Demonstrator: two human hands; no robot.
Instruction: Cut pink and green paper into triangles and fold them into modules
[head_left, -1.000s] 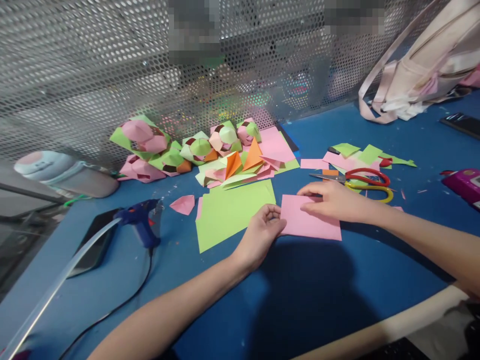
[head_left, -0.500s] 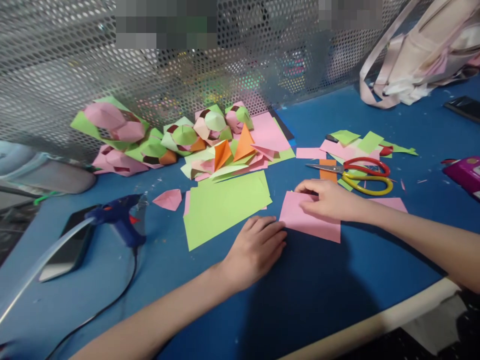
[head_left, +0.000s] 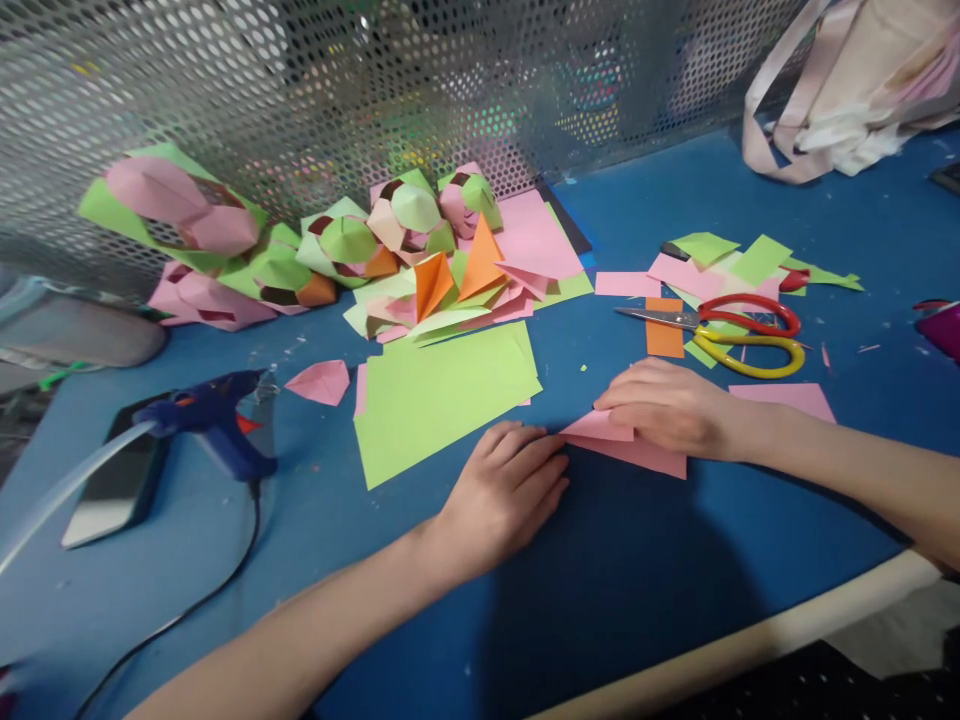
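Observation:
A sheet of pink paper (head_left: pixel 660 462) lies on the blue table in front of me, its far edge lifted and folded over toward me. My right hand (head_left: pixel 667 410) is closed on the folded edge, fingers bent over it and hiding part of the sheet. At the sheet's left corner, the bent fingers of my left hand (head_left: pixel 510 490) are held together with their tips on the paper; the thumb is hidden. Green paper sheets (head_left: pixel 450 400) lie just beyond my left hand. Scissors (head_left: pixel 735 335) with red and yellow handles rest past my right hand.
On the left, a blue glue gun (head_left: pixel 210 415) with a cord lies over a phone (head_left: pixel 120 480). Folded paper shapes (head_left: pixel 349 245) line the mesh panel (head_left: pixel 315 90). Paper scraps (head_left: pixel 720 270) lie at back right, near a pale bag (head_left: pixel 862 80).
My right hand has brought the far edge of the pink paper up and over toward me, making a fold. My left hand stays at the left corner. The view has shifted slightly.

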